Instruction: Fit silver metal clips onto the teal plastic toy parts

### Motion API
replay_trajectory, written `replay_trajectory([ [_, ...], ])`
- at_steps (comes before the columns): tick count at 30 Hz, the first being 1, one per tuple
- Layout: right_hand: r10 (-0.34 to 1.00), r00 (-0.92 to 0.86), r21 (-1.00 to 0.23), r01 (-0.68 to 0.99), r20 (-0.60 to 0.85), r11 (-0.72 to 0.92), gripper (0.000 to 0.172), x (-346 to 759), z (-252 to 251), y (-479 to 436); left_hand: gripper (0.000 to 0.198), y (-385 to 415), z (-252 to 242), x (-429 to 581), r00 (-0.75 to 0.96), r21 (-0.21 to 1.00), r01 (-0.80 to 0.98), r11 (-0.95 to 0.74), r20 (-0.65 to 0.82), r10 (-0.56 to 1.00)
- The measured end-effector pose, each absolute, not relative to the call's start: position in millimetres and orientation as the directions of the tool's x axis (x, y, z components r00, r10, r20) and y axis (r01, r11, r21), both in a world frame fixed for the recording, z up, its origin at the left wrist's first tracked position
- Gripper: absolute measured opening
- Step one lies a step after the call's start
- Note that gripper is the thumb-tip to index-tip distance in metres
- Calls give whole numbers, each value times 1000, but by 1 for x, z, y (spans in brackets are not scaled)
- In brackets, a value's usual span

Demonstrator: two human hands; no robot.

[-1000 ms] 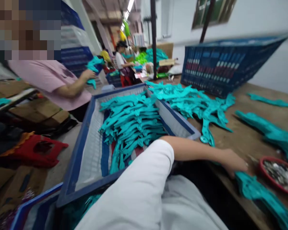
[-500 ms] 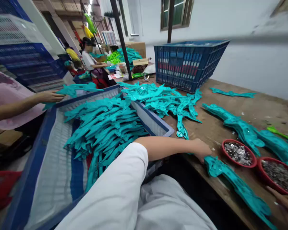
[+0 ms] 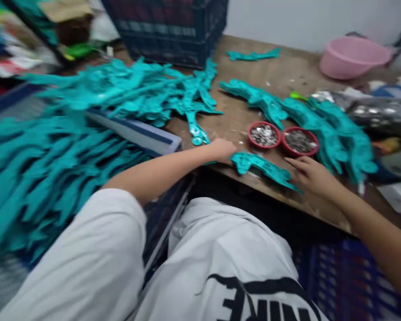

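My left hand [image 3: 224,150] is closed at the left end of a long teal moulded plastic part [image 3: 265,168] lying near the table's front edge; its fingertips are hidden. A sliver of teal shows just left of that wrist. Beside the part's right end is my right hand [image 3: 308,173], index finger stretched out and nothing visible in it. Just behind are two red bowls, one with shiny small metal pieces [image 3: 263,135], the other with duller grey small pieces [image 3: 300,141].
Teal parts are heaped [image 3: 137,89] on the table and layered in a blue-rimmed crate [image 3: 143,139] at left. More are stacked [image 3: 321,129] right of the bowls. A dark blue crate [image 3: 167,35] and a pink basin [image 3: 350,60] stand at the back.
My view has swung right and down, bringing my right hand and the pink basin into sight. My left hand remains at the teal part's end. The right hand has moved slightly.
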State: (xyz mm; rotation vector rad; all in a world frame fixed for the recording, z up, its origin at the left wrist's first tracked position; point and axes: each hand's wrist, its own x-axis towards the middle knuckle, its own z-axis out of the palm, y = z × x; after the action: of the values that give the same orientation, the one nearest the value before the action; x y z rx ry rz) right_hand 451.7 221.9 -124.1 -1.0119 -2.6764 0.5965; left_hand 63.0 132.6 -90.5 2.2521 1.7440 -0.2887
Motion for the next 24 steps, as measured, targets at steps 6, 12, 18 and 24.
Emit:
replay_trajectory([
  [6,619,-779,-404,537,100,740,63,461,-145,231,58,139,-94,67,184,-75,967,-245,-461,868],
  [12,572,-797,-419,460,195,783,57,444,-145,216,63,138,-92,69,153,-136,957,-257,-516,843],
  [18,547,-796,-378,438,258,816,47,423,-152,204,63,142,-93,72,140,-148,954,-260,-547,825],
  [24,550,-809,-380,452,208,807,49,420,-156,200,94,131,-76,60,162,-114,959,-260,-535,830],
])
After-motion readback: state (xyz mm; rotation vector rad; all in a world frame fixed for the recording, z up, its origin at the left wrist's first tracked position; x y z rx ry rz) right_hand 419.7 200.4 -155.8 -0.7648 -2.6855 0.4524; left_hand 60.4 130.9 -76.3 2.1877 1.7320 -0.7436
